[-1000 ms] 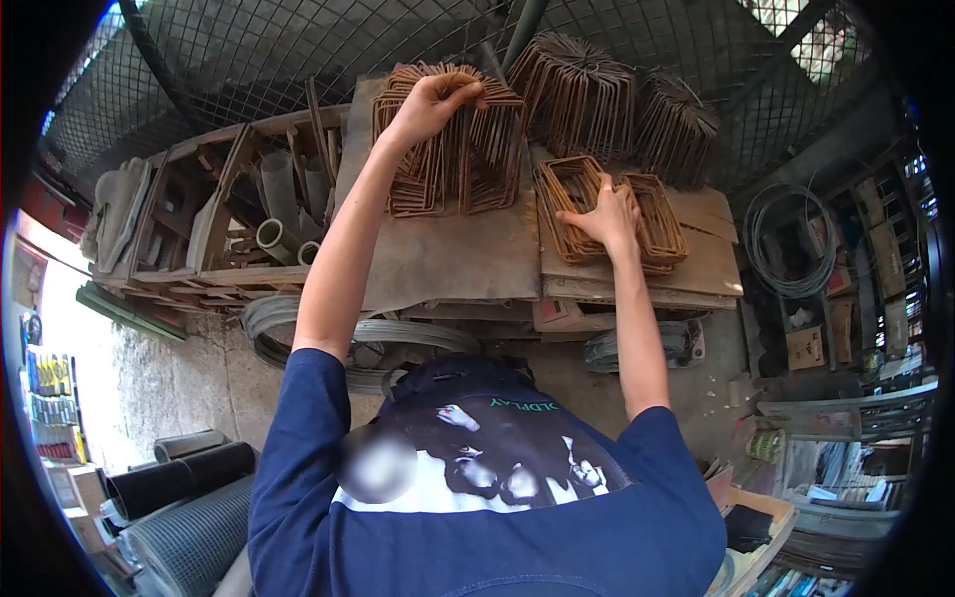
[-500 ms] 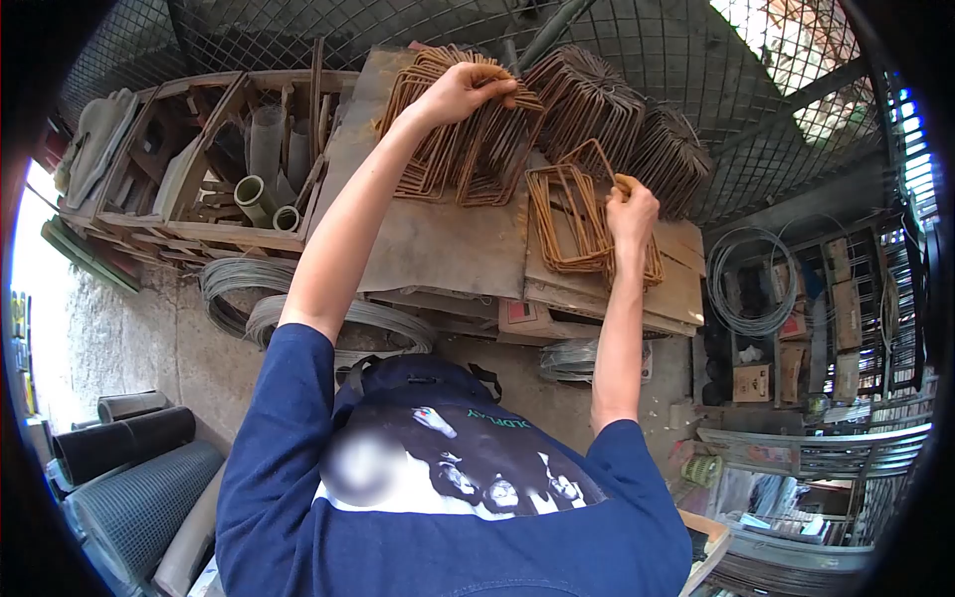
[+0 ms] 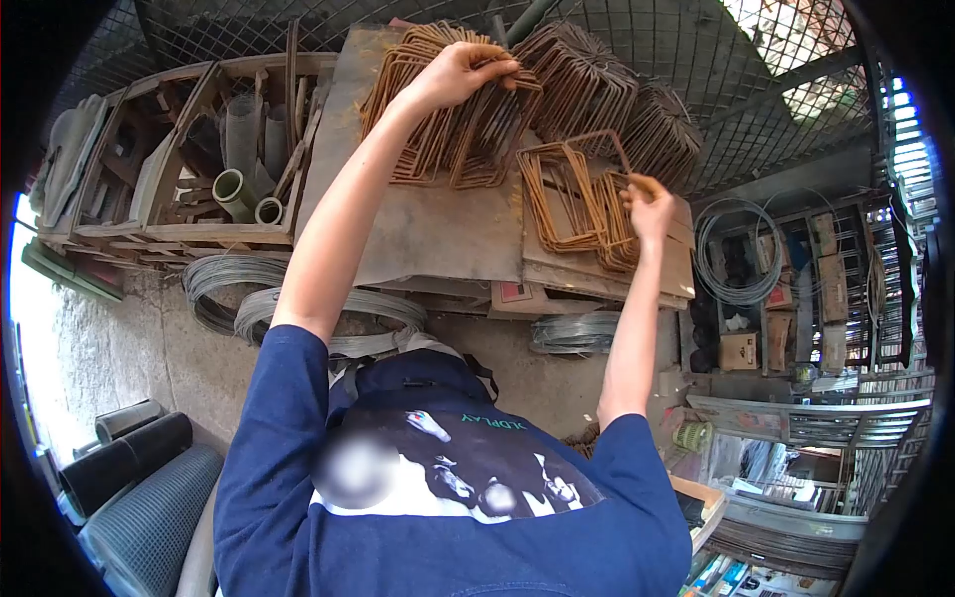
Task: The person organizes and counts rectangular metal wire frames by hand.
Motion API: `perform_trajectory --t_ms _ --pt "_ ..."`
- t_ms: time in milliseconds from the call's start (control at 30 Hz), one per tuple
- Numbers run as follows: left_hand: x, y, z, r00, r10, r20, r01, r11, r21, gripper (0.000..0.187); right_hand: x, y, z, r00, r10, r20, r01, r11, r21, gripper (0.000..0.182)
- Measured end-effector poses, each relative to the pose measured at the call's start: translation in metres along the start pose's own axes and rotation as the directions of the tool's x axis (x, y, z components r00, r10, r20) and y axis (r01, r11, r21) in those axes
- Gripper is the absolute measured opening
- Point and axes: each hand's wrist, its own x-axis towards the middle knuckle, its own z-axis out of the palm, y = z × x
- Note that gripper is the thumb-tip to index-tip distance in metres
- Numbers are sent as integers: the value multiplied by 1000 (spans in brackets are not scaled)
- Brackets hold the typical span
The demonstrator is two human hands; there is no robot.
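Rusty rectangular wire frames stand fanned out in a left bundle on the table. My left hand is at the top right of that bundle, its fingers pinched at a frame's upper edge. Farther right, a smaller group of orange-brown frames leans on a board. My right hand is closed on the corner of a single wire frame, which is raised and tilted over the right part of this group. Darker frame bundles stand behind, between my hands.
The table has a wooden board at its right end. Wire coils lie below its front edge. Wooden crates holding tubes stand left, mesh rolls lie lower left, and wire mesh fencing rises behind.
My right hand has moved slightly right, and the single frame in it has swung lower and rightward. My left hand stays at the left bundle. The whole view has shifted a little.
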Motion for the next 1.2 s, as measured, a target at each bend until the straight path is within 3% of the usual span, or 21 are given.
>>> perform_trajectory --t_ms 67,133,200,267,400,467,500,533,567,667,767,833,867,967,1067,1167,1200 --pt "4 -6 -4 1000 10 6 -10 999 33 25 4 35 5 993 -83 88 110 920 -375 24" --pt "3 -3 -5 998 -17 65 18 1000 -13 25 -8 19 16 981 127 144 -57 910 -411 52" --pt "3 4 -6 996 -53 75 50 998 37 25 -28 -27 22 929 299 217 -154 847 -509 99" --pt "5 6 -6 994 -53 92 62 993 -99 25 -34 -8 28 941 204 269 -22 832 -554 109" --pt "9 5 -6 992 -75 98 89 986 -140 26 -34 -2 31 926 218 308 -44 874 -484 113" --pt "9 8 -5 994 -74 83 84 987 -136 26 -35 -4 35 935 252 249 -69 819 -570 113" --pt "9 10 -6 997 -30 67 33 998 -49 25 -34 -5 34 937 244 249 -64 823 -565 113" --pt "11 12 -7 998 14 57 -16 999 39 24 -35 -6 33 929 268 257 -99 846 -523 112" --pt "14 7 -7 997 7 77 -6 1000 -22 23 -36 -8 33 919 292 264 -137 867 -479 110" --pt "17 6 -8 996 -15 84 14 1000 18 24 -40 -19 32 901 368 230 -248 872 -423 109" --pt "18 2 -9 991 -51 120 64 992 -107 24 -40 -19 29 970 210 121 -161 931 -326 100" --pt "18 4 -9 985 -103 138 128 974 -188 23 -34 -36 15 977 191 93 -162 954 -252 97" --pt "18 6 -11 984 -106 146 125 984 -130 24 -28 -46 7 977 200 76 -181 961 -208 96" --pt "19 5 -9 980 -124 154 148 976 -159 24 -7 -96 -18 998 -6 55 3 999 53 94" --pt "18 12 -8 978 -150 148 175 968 -178 25 22 -151 -27 980 -200 -16 197 943 268 95" --pt "20 13 -9 973 -159 168 186 970 -157 25 57 -183 -15 953 -300 -34 295 901 317 96" --pt "21 11 -9 971 -164 175 193 968 -159 25 70 -188 -9 938 -345 -14 337 907 251 99"
